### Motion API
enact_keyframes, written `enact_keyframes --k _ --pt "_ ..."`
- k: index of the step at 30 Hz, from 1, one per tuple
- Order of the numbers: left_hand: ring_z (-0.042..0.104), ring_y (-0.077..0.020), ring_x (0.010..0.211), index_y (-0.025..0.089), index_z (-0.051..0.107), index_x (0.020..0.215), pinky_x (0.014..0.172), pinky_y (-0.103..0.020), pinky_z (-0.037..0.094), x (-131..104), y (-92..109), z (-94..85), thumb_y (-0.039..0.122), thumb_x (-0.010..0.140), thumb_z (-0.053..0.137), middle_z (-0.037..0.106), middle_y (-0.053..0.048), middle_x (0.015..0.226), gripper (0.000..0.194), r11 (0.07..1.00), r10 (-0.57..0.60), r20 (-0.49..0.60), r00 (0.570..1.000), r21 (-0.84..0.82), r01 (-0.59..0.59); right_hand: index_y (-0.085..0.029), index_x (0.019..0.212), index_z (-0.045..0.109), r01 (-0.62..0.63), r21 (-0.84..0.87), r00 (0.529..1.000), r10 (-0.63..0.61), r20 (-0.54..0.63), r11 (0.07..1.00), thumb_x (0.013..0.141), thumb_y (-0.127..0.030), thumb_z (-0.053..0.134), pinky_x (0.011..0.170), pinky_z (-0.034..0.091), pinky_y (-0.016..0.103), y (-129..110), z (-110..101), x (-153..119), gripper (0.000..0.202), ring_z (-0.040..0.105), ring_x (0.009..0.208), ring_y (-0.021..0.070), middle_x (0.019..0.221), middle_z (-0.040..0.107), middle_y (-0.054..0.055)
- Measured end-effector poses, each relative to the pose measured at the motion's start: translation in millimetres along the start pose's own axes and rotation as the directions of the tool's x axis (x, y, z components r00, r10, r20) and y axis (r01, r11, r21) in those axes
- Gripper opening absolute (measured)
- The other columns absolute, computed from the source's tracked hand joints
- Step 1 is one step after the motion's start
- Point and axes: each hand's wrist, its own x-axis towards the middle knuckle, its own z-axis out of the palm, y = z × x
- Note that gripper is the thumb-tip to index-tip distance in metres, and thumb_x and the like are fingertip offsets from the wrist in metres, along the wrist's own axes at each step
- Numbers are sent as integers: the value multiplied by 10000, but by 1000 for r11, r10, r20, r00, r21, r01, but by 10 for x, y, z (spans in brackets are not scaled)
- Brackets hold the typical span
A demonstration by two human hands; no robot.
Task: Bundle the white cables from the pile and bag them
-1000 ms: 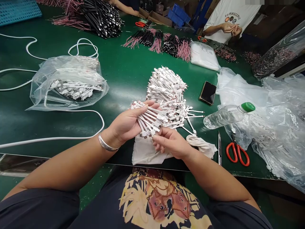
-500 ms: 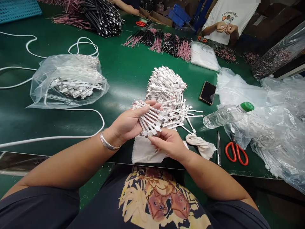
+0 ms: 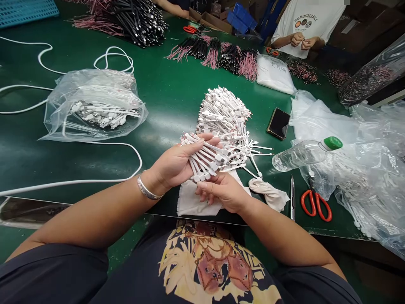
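Observation:
My left hand (image 3: 177, 162) is closed round a fanned bundle of short white USB cables (image 3: 205, 158), thumb across the top. Their plug ends point down toward my right hand (image 3: 223, 190). That hand is closed, with its thumb and curled fingers just below the plugs; whether anything sits between its fingertips is hidden. Behind the bundle lies a big pile of the same white cables (image 3: 221, 109), several of them splayed out at its right side. A white cloth (image 3: 193, 200) is spread under my hands.
At left lies a clear bag of white cables (image 3: 95, 105) beside a long white cord (image 3: 79, 183). To the right are a bottle (image 3: 300, 154), phone (image 3: 278, 123), crumpled cloth (image 3: 270, 194), knife (image 3: 292, 198), red-handled scissors (image 3: 316, 204) and plastic bags (image 3: 357, 147). A co-worker (image 3: 306, 25) is opposite.
The view has shifted slightly, so the scene sits a little further right. My right thumb has come away slightly from the plug ends; my left hand keeps the bundle.

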Motion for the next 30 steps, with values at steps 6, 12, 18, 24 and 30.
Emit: enact_keyframes --k 6,12,18,24,30 --pt "640 -212 1005 137 617 1071 977 -399 451 -15 -24 11 131 879 474 681 -105 1074 240 1000 -15 -2 1000 12 15 -123 688 630 -60 71 998 58 31 996 661 -400 755 398 374 163 -18 11 11 305 591 491 85 630 658 13" --pt "647 -211 983 124 612 1065 962 -406 458 -2 -11 2 127 884 463 677 -108 1078 235 999 -36 -9 999 4 36 -105 636 643 -21 9 999 21 26 1000 690 -378 740 419 401 150 -24 5 -9 294 575 468 63 583 644 2" --pt "660 -192 927 105 598 1051 944 -392 471 26 -20 -5 109 880 451 685 -117 1020 226 997 -68 -102 992 13 70 -97 639 630 -141 97 987 133 87 985 663 -337 763 363 367 126 -39 -24 -4 275 582 419 61 588 664 9" --pt "664 -177 871 95 604 1015 910 -364 492 38 -36 1 97 879 449 691 -112 956 206 995 -84 -179 980 33 92 -86 649 642 -246 165 963 222 152 955 640 -311 772 337 364 115 -91 -69 -4 260 582 397 65 566 666 13" --pt "659 -179 907 95 604 1031 928 -362 481 32 -60 -18 102 885 450 687 -116 988 213 995 -89 -184 979 35 97 -83 660 653 -267 142 951 236 200 953 624 -338 781 340 367 115 -90 -69 2 288 591 411 68 573 665 11"
